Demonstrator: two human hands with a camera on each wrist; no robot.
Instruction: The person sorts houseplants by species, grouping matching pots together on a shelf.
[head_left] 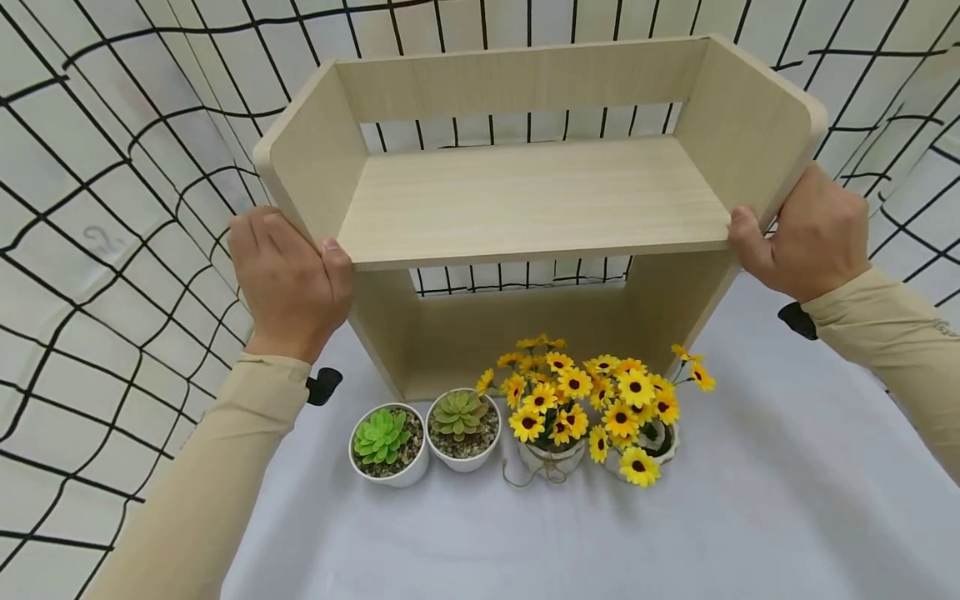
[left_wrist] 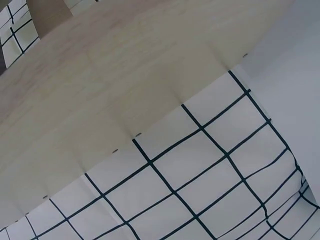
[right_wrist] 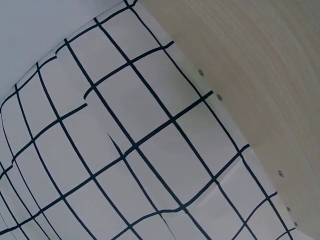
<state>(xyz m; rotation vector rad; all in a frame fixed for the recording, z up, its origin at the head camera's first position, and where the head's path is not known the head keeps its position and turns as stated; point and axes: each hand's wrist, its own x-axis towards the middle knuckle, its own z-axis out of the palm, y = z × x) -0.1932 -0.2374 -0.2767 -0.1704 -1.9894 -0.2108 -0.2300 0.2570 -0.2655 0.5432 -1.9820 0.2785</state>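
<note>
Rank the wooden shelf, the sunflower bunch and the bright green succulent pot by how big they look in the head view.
1. wooden shelf, by far the largest, though it is also nearest the camera.
2. sunflower bunch.
3. bright green succulent pot, the smallest.

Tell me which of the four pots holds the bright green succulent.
The leftmost pot, nearest the left hand. Its neighbour holds a duller, reddish-tipped succulent; the two right pots hold yellow flowers.

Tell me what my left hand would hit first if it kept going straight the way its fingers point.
The left hand already grips the left side panel of the wooden shelf. Its fingers point beyond it, so next would probably come the grid-patterned backdrop, though depth is unclear.
</note>
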